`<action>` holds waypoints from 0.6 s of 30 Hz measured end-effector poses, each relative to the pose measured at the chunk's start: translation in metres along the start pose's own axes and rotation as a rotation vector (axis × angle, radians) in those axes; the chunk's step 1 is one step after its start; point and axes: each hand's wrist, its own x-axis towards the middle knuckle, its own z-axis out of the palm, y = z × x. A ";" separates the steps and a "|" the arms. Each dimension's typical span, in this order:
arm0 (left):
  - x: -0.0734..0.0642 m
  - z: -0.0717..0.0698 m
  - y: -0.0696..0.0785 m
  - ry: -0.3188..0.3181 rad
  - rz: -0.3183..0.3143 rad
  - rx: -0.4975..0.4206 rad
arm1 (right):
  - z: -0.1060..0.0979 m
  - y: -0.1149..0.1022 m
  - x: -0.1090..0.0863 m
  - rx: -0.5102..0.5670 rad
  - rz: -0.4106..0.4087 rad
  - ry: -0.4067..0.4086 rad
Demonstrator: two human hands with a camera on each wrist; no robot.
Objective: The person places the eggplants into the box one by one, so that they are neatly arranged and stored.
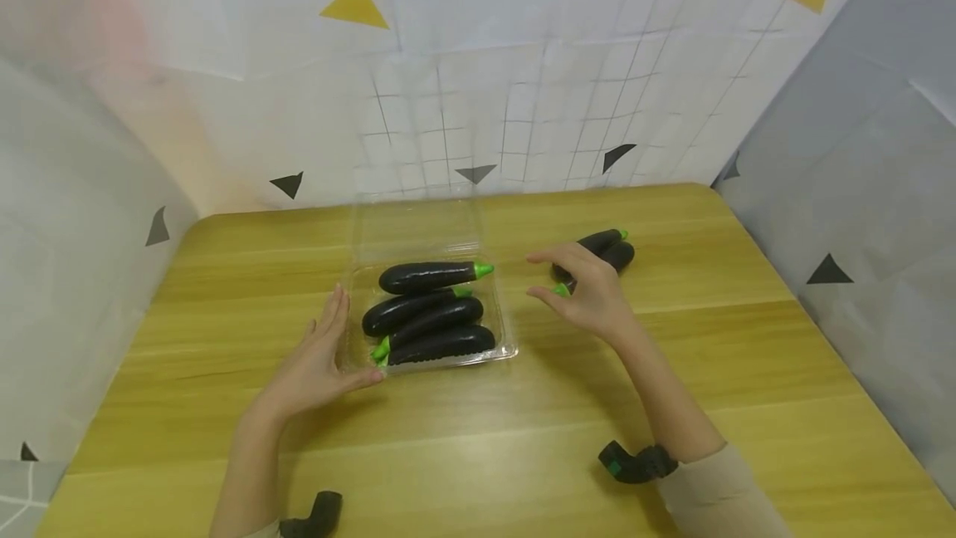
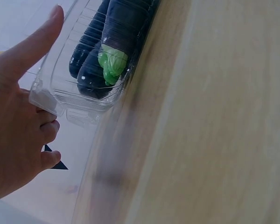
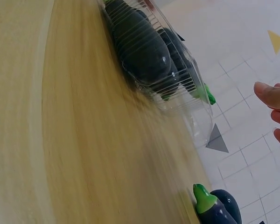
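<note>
A clear plastic clamshell box (image 1: 511,339) lies with its lid raised at the back, holding several dark eggplants (image 1: 441,344) with green stems. My left hand (image 1: 317,364) rests against the box's left side, its fingers straight and the thumb by the front corner. In the left wrist view, the thumb lies along the box wall (image 2: 60,79). My right hand (image 1: 593,293) hovers right of the box, thumb and fingers spread apart with nothing visible between them. Behind it lie more eggplants (image 1: 618,256) on the table, partly hidden by the hand.
The wooden table (image 1: 478,447) ends at a white sheet wall (image 1: 560,123) at the back, with sheets on both sides. Black and yellow triangles mark the sheets. A black wrist mount (image 1: 635,463) sits on the right wrist, another (image 1: 317,515) on the left.
</note>
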 end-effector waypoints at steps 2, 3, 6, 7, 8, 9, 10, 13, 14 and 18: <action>0.000 0.000 0.000 -0.002 -0.003 0.002 | -0.001 0.001 -0.001 -0.006 0.013 -0.007; -0.001 0.000 0.000 -0.002 -0.005 0.002 | -0.002 0.002 -0.001 -0.012 0.019 -0.007; -0.001 0.000 0.000 -0.003 -0.011 0.007 | -0.004 0.008 -0.003 -0.027 0.037 0.002; -0.001 0.000 -0.001 -0.006 -0.016 0.008 | -0.004 0.010 -0.003 -0.027 0.041 0.004; -0.001 0.000 -0.001 -0.008 -0.018 0.008 | -0.005 0.012 -0.005 -0.025 0.045 0.007; -0.001 0.000 -0.001 -0.008 -0.019 0.008 | -0.005 0.015 -0.006 -0.019 0.046 0.010; -0.001 0.000 -0.001 -0.010 -0.018 0.005 | -0.006 0.018 -0.007 -0.009 0.049 0.012; -0.001 0.001 -0.001 -0.013 -0.017 -0.009 | -0.009 0.026 -0.012 0.018 0.049 0.019; -0.001 0.002 -0.002 -0.011 -0.015 -0.013 | -0.010 0.030 -0.014 0.019 0.050 0.023; -0.001 0.001 -0.002 -0.008 -0.015 -0.025 | -0.013 0.040 -0.018 0.032 0.069 0.022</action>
